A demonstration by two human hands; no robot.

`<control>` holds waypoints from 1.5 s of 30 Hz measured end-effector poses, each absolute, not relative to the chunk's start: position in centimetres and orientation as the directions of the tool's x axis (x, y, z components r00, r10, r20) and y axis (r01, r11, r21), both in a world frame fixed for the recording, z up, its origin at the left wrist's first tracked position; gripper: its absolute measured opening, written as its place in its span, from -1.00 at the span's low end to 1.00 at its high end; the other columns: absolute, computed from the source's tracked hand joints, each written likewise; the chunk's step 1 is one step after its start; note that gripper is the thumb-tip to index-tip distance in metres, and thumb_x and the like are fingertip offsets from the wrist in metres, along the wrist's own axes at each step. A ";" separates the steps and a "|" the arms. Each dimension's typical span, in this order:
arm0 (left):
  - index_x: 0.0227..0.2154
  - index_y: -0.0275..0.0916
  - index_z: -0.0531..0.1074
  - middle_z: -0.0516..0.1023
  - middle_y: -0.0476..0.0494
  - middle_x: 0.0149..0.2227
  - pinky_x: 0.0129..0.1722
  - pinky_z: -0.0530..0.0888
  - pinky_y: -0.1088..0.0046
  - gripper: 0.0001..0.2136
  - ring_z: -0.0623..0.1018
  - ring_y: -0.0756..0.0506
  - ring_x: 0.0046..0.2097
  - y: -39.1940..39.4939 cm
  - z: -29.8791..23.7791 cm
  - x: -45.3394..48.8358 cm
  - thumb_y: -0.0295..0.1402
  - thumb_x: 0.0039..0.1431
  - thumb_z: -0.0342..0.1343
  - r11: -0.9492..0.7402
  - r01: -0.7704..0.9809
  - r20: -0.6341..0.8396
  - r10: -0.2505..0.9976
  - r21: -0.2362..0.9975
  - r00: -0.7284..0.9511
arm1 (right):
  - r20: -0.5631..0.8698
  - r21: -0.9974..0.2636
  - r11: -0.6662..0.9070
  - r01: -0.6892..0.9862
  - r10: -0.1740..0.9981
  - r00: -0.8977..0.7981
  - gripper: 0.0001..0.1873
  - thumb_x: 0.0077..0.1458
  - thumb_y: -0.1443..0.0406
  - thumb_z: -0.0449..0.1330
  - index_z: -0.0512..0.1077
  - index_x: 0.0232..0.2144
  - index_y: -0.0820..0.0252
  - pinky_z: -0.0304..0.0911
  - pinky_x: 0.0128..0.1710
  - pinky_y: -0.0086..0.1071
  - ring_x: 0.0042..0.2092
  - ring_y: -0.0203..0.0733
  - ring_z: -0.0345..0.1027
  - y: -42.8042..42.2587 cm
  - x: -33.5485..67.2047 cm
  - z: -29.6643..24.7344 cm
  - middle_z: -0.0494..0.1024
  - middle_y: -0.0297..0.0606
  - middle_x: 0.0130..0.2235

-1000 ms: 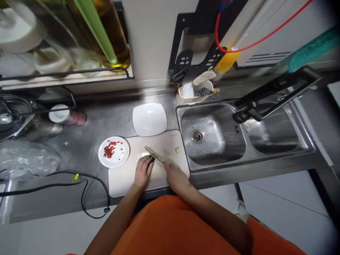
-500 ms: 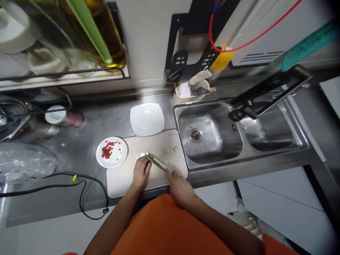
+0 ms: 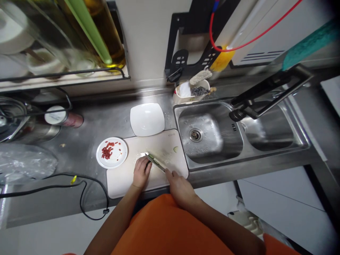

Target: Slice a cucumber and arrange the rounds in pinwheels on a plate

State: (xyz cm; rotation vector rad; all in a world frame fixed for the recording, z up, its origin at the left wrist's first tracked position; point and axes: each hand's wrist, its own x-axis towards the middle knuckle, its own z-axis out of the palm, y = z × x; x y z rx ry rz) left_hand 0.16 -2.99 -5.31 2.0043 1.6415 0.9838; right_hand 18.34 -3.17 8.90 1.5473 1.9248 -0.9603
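Note:
On the pale cutting board (image 3: 120, 182), my right hand (image 3: 180, 186) grips a kitchen knife (image 3: 158, 165) by its handle. The blade points up and left, its tip beside the fingers of my left hand (image 3: 141, 171). Those fingers are curled down on a piece of green-skinned vegetable that looks like cucumber, mostly hidden under them and behind the blade. Thin green slices (image 3: 152, 156) lie along the far side of the blade. A separate cucumber slice (image 3: 175, 149) rests near the board's right edge.
A white plate with red dried berries (image 3: 107, 152) overlaps the board's left corner. Behind the board stands a square white dish (image 3: 147, 118). To the right is a steel double sink (image 3: 212, 134) with a black faucet (image 3: 265, 92). A black cable (image 3: 82, 182) and plastic bag (image 3: 26, 161) lie left.

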 end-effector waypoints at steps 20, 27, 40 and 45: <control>-0.18 -0.26 0.40 0.50 -0.20 -0.19 -0.03 0.41 0.27 -0.84 0.45 -0.10 -0.07 -2.9 -5.1 0.2 -0.38 0.20 0.04 -0.268 0.699 0.294 0.952 0.664 0.086 | -0.722 -0.233 0.135 0.963 0.639 -0.264 -0.52 0.17 0.51 -0.21 0.15 0.11 0.26 0.26 -0.30 -0.37 -0.20 -0.12 0.43 -2.3 17.6 8.3 0.46 -0.04 -0.15; -0.18 -0.25 0.40 0.51 -0.19 -0.19 -0.03 0.41 0.27 -0.84 0.45 -0.10 -0.08 -2.8 -5.1 0.3 -0.38 0.19 0.04 -0.268 0.692 0.298 0.951 0.670 0.081 | -0.714 -0.237 0.138 0.962 0.646 -0.269 -0.55 0.19 0.50 -0.20 0.18 0.09 0.26 0.26 -0.32 -0.39 -0.20 -0.12 0.44 -1.9 17.2 7.9 0.48 -0.06 -0.18; -0.17 -0.24 0.41 0.51 -0.20 -0.19 -0.04 0.42 0.24 -0.83 0.46 -0.11 -0.09 -2.8 -5.1 0.3 -0.36 0.20 0.03 -0.253 0.689 0.276 0.958 0.680 0.079 | -0.676 -0.213 0.152 0.965 0.690 -0.258 -0.54 0.20 0.49 -0.21 0.19 0.11 0.27 0.29 -0.30 -0.40 -0.20 -0.15 0.43 -1.7 16.3 6.5 0.49 -0.04 -0.18; -0.15 -0.23 0.42 0.51 -0.19 -0.18 -0.03 0.42 0.23 -0.82 0.46 -0.11 -0.08 -2.8 -5.1 0.3 -0.37 0.20 0.03 -0.257 0.672 0.277 0.957 0.695 0.080 | -0.632 -0.227 0.146 0.963 0.730 -0.260 -0.57 0.20 0.48 -0.20 0.24 0.07 0.26 0.27 -0.29 -0.39 -0.20 -0.15 0.42 -1.5 15.8 5.4 0.49 -0.04 -0.19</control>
